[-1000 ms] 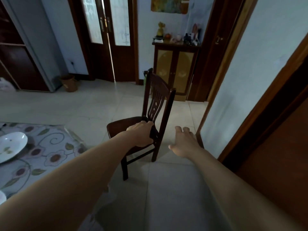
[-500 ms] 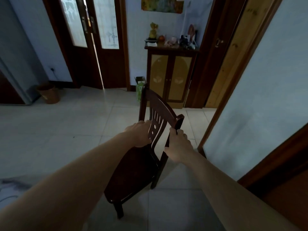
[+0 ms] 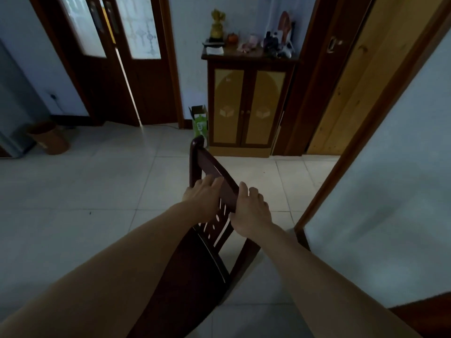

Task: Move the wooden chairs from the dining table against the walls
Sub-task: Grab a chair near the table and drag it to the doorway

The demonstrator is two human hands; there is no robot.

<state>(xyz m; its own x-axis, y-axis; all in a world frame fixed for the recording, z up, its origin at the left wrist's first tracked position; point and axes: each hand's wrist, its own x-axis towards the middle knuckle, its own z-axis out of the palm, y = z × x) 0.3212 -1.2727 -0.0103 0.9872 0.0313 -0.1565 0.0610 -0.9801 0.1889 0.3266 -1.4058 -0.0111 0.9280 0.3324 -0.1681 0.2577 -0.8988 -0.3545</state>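
Observation:
A dark wooden chair is right below me, tilted, its slatted back pointing away toward the far cabinet. My left hand is closed over the top rail of the chair back from the left. My right hand grips the same rail at its near right end. Its seat shows between my forearms; the legs are hidden. A pale blue wall runs along the right, close to the chair.
A wooden cabinet with ornaments on top stands against the far wall, a green box beside it. Dark double doors at far left, a brown bin on the tiled floor, a doorway frame at right.
My left hand went from the seat's edge up to the top rail, and my right hand took hold of the chair back. The chair has come closer under me; the table has left the view.

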